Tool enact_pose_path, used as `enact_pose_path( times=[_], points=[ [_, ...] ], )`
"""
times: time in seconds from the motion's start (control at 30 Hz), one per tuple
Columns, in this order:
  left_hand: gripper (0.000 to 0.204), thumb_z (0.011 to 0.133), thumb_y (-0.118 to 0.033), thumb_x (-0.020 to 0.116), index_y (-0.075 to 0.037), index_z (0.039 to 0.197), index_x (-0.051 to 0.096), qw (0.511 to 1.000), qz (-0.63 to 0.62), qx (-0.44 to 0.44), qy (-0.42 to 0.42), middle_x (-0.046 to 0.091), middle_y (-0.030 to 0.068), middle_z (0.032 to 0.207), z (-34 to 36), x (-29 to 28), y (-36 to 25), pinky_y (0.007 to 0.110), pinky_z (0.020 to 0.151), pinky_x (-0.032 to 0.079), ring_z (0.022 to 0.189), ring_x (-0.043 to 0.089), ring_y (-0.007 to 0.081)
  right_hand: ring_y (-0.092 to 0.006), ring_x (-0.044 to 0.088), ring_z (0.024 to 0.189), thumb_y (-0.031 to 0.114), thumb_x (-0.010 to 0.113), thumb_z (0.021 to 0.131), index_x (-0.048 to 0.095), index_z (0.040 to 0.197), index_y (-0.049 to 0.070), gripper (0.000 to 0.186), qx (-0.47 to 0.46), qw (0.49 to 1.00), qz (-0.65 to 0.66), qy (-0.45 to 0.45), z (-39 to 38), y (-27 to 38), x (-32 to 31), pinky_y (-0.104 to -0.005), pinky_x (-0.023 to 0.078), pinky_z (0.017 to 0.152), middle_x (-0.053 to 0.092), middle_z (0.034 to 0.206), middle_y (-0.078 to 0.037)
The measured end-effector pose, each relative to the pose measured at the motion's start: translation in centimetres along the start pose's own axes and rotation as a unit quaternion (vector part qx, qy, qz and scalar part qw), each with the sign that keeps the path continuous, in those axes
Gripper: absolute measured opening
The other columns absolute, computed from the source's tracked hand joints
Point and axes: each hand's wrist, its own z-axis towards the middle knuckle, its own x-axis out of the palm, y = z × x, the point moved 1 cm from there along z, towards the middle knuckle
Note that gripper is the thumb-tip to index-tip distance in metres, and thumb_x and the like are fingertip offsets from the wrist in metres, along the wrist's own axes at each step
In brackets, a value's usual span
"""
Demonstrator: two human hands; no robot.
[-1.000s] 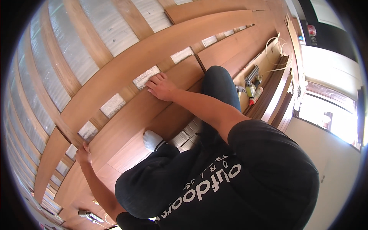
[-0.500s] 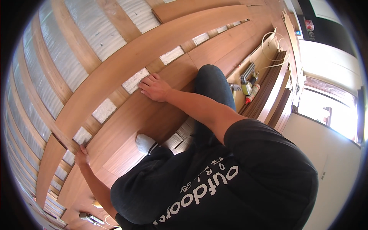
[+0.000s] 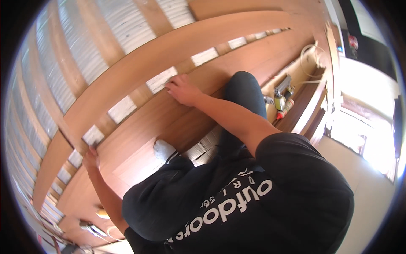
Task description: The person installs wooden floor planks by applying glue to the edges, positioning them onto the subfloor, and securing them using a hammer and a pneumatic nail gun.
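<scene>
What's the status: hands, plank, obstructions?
Left hand, right hand at edge of plank. Second board lies apart, beyond. Tools right of knee, clear of hands.

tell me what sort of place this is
Most likely a room with its floor only partly boarded: long brown boards cover one side, wooden battens with silvery sheeting between them lie exposed beyond, and a red-tipped tube lies nearby.

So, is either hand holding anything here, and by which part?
The left hand and right hand are both at the far edge of a brown plank; whether either actually grips it cannot be told.
</scene>
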Motion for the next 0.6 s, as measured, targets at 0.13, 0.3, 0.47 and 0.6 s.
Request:
enact_pose_path(
  times=[0.13, 0.3, 0.47, 0.6],
  points=[
    [0.068, 0.109, -0.047, 0.026, -0.002, 0.096, 0.076, 0.998, -0.053, -0.009, 0.019, 0.071, 0.0323, 0.102, -0.1, -2.3, -2.4, 0.059, 0.089, 0.055, 0.095, 0.07, 0.0511, -0.0344, 0.052, 0.118, 0.022, 0.07, 0.093, 0.068, 0.117, 0.012, 0.026, 0.032, 0.999, 0.007, 0.028, 0.1, 0.2, 0.2, -0.0454, 0.044, 0.101, 0.058, 0.117, -0.009],
    [0.024, 0.101, -0.012, 0.058, -0.003, 0.08, 0.067, 0.901, -0.264, 0.09, -0.332, 0.059, 0.0154, 0.084, -4.0, -6.9, -4.5, 0.048, 0.072, 0.048, 0.082, 0.059, 0.0352, -0.0371, 0.052, 0.117, 0.018, 0.069, 0.093, 0.067, 0.125, 0.011, 0.033, 0.045, 0.995, -0.016, 0.083, 0.2, 1.4, 0.0, -0.0481, 0.044, 0.104, 0.058, 0.121, -0.012],
    [0.013, 0.094, -0.011, 0.07, -0.003, 0.105, 0.068, 0.854, -0.362, 0.052, -0.37, 0.064, 0.0163, 0.095, -4.5, -10.9, -7.1, 0.047, 0.08, 0.052, 0.089, 0.062, 0.0362, -0.0379, 0.055, 0.116, 0.02, 0.062, 0.1, 0.064, 0.129, 0.008, 0.031, 0.042, 0.998, 0.036, 0.026, 0.6, 1.9, 0.2, -0.0454, 0.046, 0.102, 0.061, 0.118, -0.017],
    [0.044, 0.104, -0.033, 0.063, -0.008, 0.139, 0.055, 0.673, -0.662, -0.148, -0.296, 0.067, 0.0094, 0.103, 0.2, -1.9, -0.9, 0.04, 0.068, 0.059, 0.09, 0.067, 0.0242, -0.0207, 0.066, 0.091, 0.042, 0.046, 0.108, 0.059, 0.123, 0.003, 0.044, 0.488, 0.825, 0.283, -0.036, 5.9, 0.0, 0.2, -0.037, 0.055, 0.084, 0.065, 0.111, -0.012]
  ],
)
